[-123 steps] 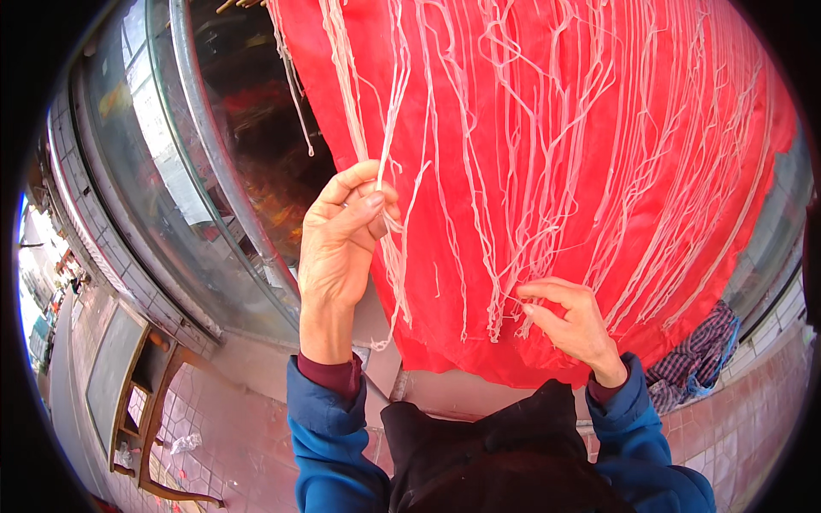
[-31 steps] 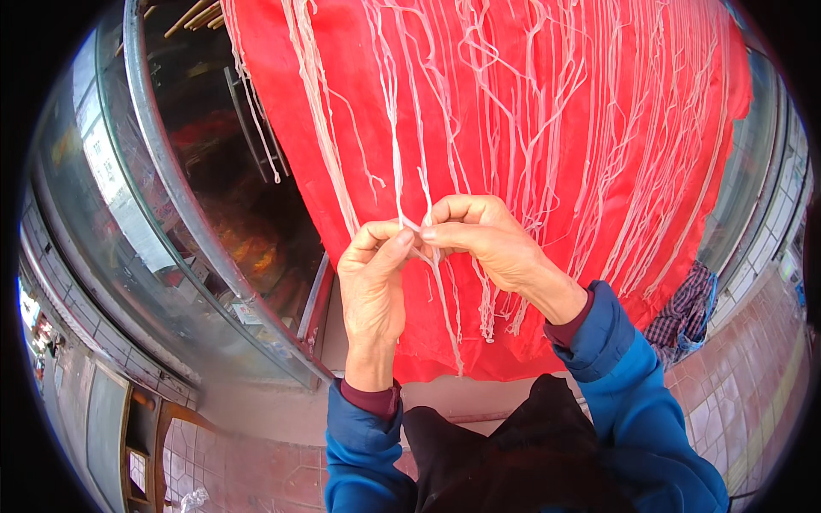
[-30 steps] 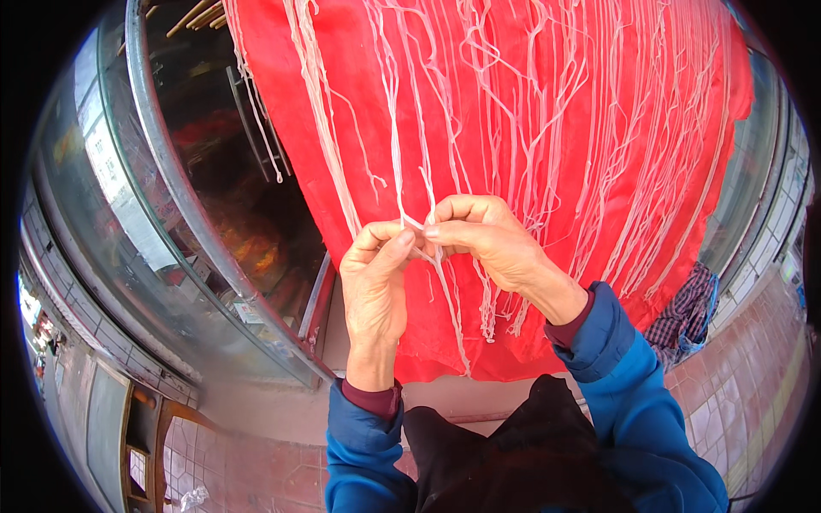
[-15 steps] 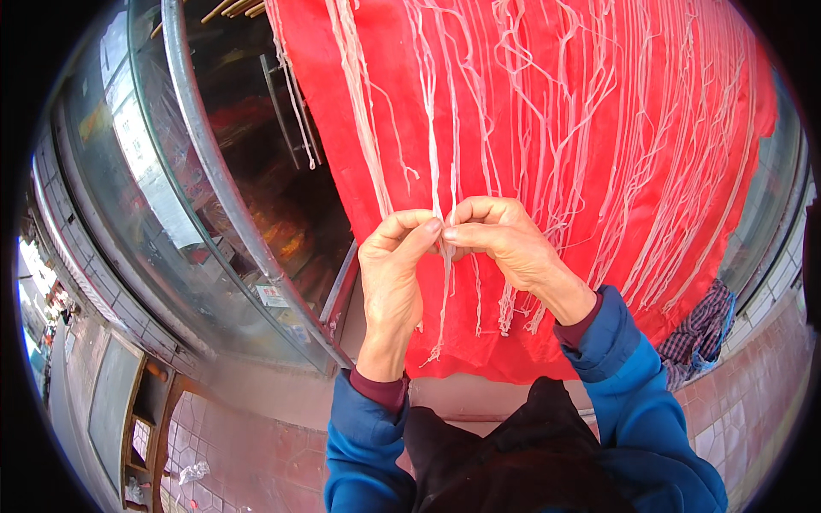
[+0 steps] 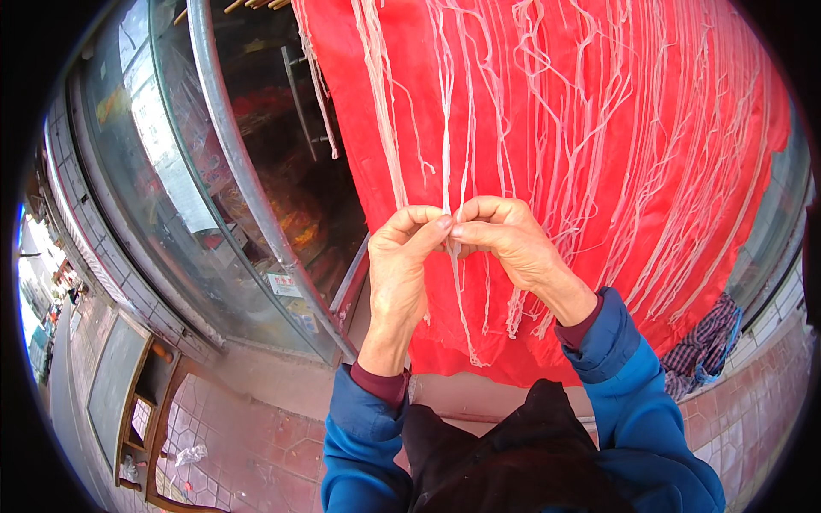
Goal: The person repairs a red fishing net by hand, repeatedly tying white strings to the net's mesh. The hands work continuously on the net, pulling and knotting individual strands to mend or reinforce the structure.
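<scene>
Thin, whitish, stringy strands hang in long rows in front of a red cloth (image 5: 462, 363). Both my hands meet at one hanging white strand (image 5: 446, 128). My left hand (image 5: 398, 269) pinches it between thumb and bent fingers. Right beside it, my right hand (image 5: 523, 248) is closed with thumb against forefinger, on the strand as well. The fingertips nearly touch and cover the gripped spot. Below them the strand's loose tail (image 5: 464, 321) dangles to a frayed end. A thicker bundle of strands (image 5: 380, 103) hangs to the left, apart from my hands.
At left stands a glass door (image 5: 184, 171) beside a metal post (image 5: 248, 184). Wooden sticks (image 5: 248, 5) show at the top. A wooden-framed cabinet (image 5: 141, 410) stands lower left on tiled paving (image 5: 282, 449). Checked cloth (image 5: 705, 342) lies at the right below the red cloth.
The surroundings have shifted slightly to the right in the picture, and my hands a little too. Both hands keep their pinch on the strand.
</scene>
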`<state>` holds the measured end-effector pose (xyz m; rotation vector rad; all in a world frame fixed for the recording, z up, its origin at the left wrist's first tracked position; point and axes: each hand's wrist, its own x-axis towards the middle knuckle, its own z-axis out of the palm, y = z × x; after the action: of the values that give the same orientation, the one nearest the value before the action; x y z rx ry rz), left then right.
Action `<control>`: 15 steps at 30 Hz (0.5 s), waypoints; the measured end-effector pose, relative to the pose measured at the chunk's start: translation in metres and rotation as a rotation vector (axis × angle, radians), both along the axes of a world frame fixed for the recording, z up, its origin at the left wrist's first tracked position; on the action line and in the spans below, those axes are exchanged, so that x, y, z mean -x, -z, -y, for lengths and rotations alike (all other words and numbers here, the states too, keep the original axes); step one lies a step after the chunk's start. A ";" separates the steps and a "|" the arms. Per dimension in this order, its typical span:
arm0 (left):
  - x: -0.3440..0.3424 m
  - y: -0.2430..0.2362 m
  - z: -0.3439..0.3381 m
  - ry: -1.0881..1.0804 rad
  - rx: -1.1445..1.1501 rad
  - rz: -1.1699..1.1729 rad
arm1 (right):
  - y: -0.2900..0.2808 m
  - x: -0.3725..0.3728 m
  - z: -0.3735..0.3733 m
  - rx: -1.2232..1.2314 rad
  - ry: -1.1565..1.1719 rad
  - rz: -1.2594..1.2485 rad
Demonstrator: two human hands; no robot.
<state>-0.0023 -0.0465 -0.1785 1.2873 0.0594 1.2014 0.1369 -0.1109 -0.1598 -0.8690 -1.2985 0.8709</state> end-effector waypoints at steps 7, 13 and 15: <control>-0.004 0.003 -0.002 0.088 0.063 0.060 | 0.000 -0.003 0.002 -0.003 -0.015 -0.082; -0.005 0.007 -0.002 0.075 0.059 0.055 | 0.001 -0.005 0.003 0.006 0.003 -0.109; -0.004 0.008 -0.003 0.082 0.053 0.052 | 0.001 -0.006 0.003 0.010 -0.004 -0.125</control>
<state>0.0020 -0.0437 -0.1866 1.2004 0.0009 1.1552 0.1429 -0.1136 -0.1610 -0.8080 -1.1884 0.9209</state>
